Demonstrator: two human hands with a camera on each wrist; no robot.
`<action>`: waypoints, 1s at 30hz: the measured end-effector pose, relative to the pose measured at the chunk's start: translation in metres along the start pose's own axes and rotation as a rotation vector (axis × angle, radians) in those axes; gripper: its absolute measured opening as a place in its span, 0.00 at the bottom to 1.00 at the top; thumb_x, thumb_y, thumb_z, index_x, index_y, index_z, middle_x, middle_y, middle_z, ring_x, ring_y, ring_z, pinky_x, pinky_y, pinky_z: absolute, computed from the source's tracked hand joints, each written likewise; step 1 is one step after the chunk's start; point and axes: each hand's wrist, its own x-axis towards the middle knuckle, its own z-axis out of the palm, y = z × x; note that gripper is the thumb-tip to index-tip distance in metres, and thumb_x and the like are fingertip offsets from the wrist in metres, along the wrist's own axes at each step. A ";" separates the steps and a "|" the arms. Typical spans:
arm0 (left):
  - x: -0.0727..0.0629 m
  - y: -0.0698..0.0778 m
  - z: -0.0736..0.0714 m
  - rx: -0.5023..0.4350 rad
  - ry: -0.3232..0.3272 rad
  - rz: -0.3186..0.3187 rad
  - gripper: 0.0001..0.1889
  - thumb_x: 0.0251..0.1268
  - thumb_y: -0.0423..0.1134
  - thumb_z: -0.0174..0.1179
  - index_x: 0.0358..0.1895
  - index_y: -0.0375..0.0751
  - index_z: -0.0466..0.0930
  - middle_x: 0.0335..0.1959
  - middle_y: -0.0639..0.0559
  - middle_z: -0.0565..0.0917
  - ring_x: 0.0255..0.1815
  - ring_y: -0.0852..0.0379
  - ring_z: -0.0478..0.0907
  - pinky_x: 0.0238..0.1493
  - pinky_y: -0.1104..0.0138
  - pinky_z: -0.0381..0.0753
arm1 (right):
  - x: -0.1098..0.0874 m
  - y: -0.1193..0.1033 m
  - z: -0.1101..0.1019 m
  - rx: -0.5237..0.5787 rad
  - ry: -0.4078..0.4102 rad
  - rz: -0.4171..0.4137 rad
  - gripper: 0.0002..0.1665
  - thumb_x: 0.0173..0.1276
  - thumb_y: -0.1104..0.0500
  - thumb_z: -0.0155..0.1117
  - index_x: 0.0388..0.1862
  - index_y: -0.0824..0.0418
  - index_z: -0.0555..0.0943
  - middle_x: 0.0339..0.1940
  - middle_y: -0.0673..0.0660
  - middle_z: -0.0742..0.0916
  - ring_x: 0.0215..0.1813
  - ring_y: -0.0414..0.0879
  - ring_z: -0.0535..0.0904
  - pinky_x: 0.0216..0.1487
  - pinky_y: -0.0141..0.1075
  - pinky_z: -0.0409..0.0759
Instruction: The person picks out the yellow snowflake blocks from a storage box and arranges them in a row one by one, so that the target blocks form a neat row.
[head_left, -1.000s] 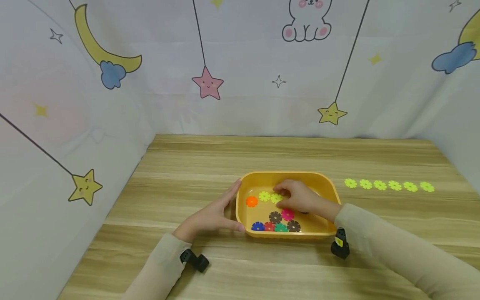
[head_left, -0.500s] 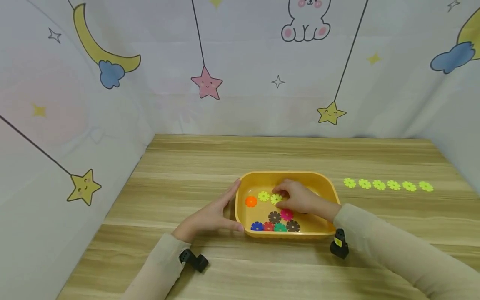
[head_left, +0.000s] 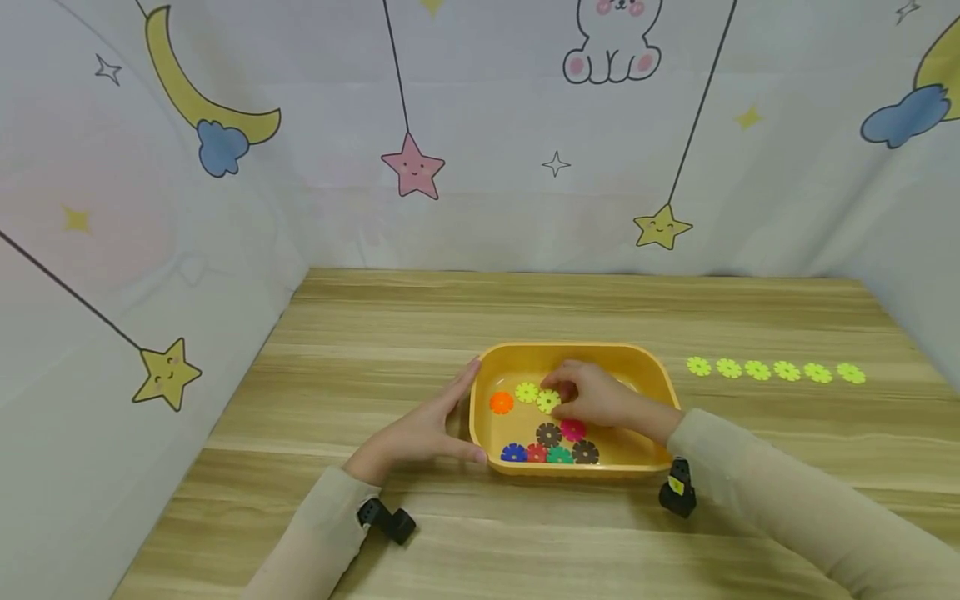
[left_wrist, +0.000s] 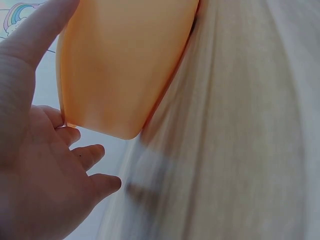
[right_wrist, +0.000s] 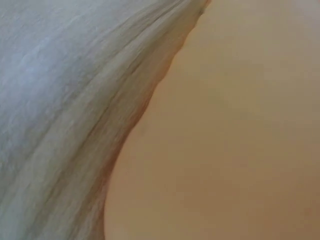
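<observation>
My left hand (head_left: 420, 431) spans the left end of a yellow-orange plastic tray (head_left: 577, 469), thumb at the near corner and fingers at the far one. In the left wrist view its fingers (left_wrist: 90, 156) are loosely spread, some touching the tray's rim (left_wrist: 107, 133). Inside the tray, my right hand (head_left: 596, 396) has curled fingers and thumb at the edges of a yellow-green flower-shaped disc (head_left: 548, 402), pinching it. Another yellow-green disc (head_left: 527, 392) lies just left, beside an orange one (head_left: 502, 403). The right wrist view shows only the tray's blurred wall (right_wrist: 215, 140).
Brown (head_left: 549, 434), pink (head_left: 573, 430), blue (head_left: 513, 452), red (head_left: 536, 452) and green discs (head_left: 559, 455) lie toward the tray's near side. Right of the tray, several yellow-green discs (head_left: 757, 370) form a row on the wooden table (head_left: 420, 308). A printed curtain (head_left: 487, 225) stands behind.
The disc at my right fingertips has shifted slightly toward the near left and shows more fully. My left hand and the tray stay in place.
</observation>
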 end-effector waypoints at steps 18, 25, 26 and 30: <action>-0.001 0.000 0.000 0.018 -0.002 -0.005 0.66 0.42 0.60 0.75 0.78 0.58 0.33 0.79 0.61 0.34 0.79 0.53 0.31 0.75 0.49 0.38 | 0.000 0.002 0.001 -0.048 -0.052 -0.055 0.22 0.59 0.59 0.73 0.50 0.67 0.82 0.39 0.53 0.80 0.41 0.44 0.75 0.45 0.33 0.77; -0.001 0.001 0.001 0.019 0.000 -0.011 0.65 0.43 0.58 0.75 0.78 0.59 0.33 0.79 0.61 0.34 0.79 0.53 0.31 0.75 0.48 0.38 | 0.002 0.004 0.002 -0.061 -0.080 -0.016 0.20 0.60 0.59 0.71 0.50 0.67 0.81 0.40 0.54 0.81 0.41 0.44 0.75 0.47 0.35 0.78; -0.001 0.001 0.001 0.018 0.000 -0.011 0.65 0.43 0.58 0.75 0.78 0.58 0.33 0.79 0.61 0.34 0.79 0.53 0.31 0.75 0.48 0.38 | 0.002 0.004 0.002 -0.058 -0.083 -0.007 0.20 0.60 0.59 0.71 0.50 0.67 0.81 0.40 0.54 0.82 0.42 0.44 0.75 0.47 0.36 0.78; 0.000 0.001 0.001 0.017 -0.001 -0.010 0.65 0.43 0.59 0.75 0.78 0.58 0.33 0.79 0.61 0.34 0.79 0.53 0.31 0.75 0.49 0.38 | 0.002 0.004 0.002 -0.038 -0.082 0.026 0.19 0.60 0.60 0.72 0.48 0.66 0.79 0.41 0.54 0.81 0.42 0.45 0.75 0.49 0.38 0.79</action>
